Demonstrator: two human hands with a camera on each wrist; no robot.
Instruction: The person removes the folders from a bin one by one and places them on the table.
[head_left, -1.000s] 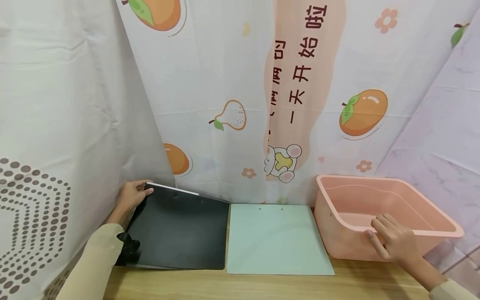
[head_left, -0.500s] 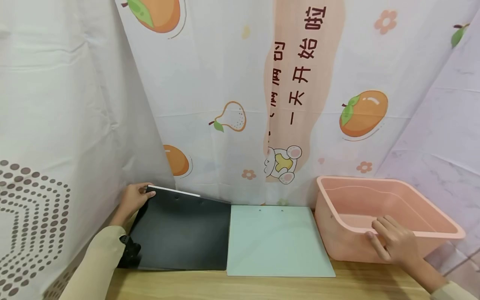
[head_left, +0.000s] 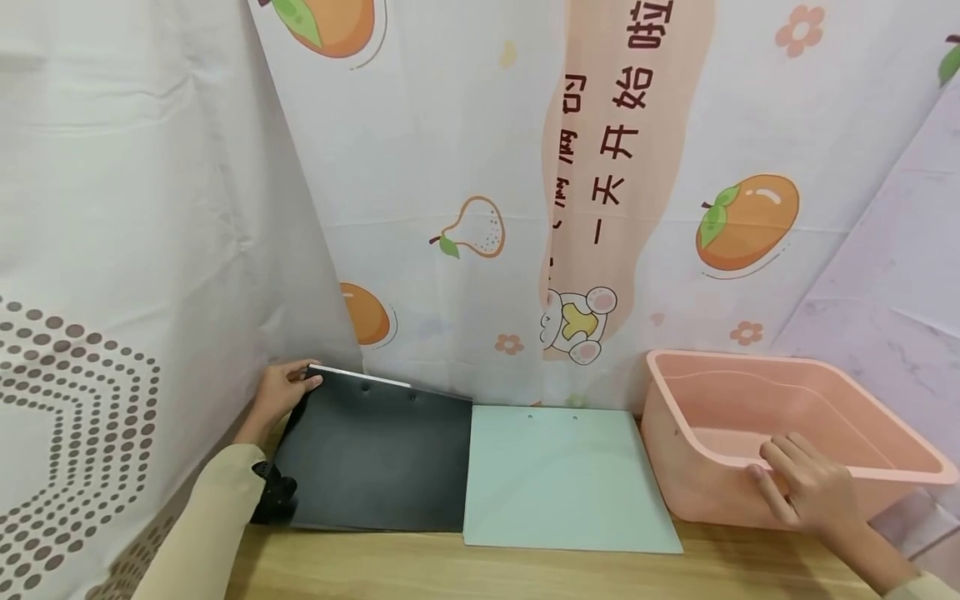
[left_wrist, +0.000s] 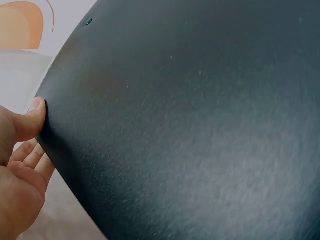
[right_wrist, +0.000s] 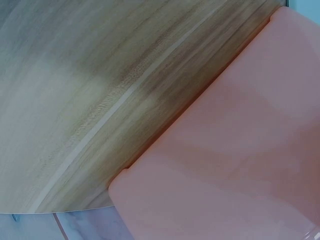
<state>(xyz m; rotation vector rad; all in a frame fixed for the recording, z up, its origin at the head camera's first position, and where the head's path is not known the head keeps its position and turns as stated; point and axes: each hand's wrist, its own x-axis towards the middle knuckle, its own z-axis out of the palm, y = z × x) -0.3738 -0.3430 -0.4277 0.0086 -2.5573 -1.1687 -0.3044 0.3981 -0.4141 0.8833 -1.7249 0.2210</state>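
Observation:
In the head view my left hand (head_left: pixel 279 396) pinches the upper left corner of a black board (head_left: pixel 375 458), with two small rivets near its top edge. That corner is raised, and a white strip shows along part of the top edge. In the left wrist view the thumb (left_wrist: pixel 31 120) lies on the near face and the other fingers behind it. Beside it lies a mint green board (head_left: pixel 566 483) with two similar rivets. My right hand (head_left: pixel 813 483) is at the front rim of a pink tub (head_left: pixel 712 492), fingers bent over the rim and thumb outside.
The wooden table (head_left: pixel 390 567) carries both boards and the tub. Behind hangs a white fruit-print cloth (head_left: pixel 420 150), with a grey-white cloth (head_left: pixel 150 208) close by my left arm. A marbled cloth (head_left: pixel 885 275) hangs at the right.
The head view has shifted slightly, so everything appears a little further right. My left hand still pinches the raised corner, and my right hand stays at the tub rim.

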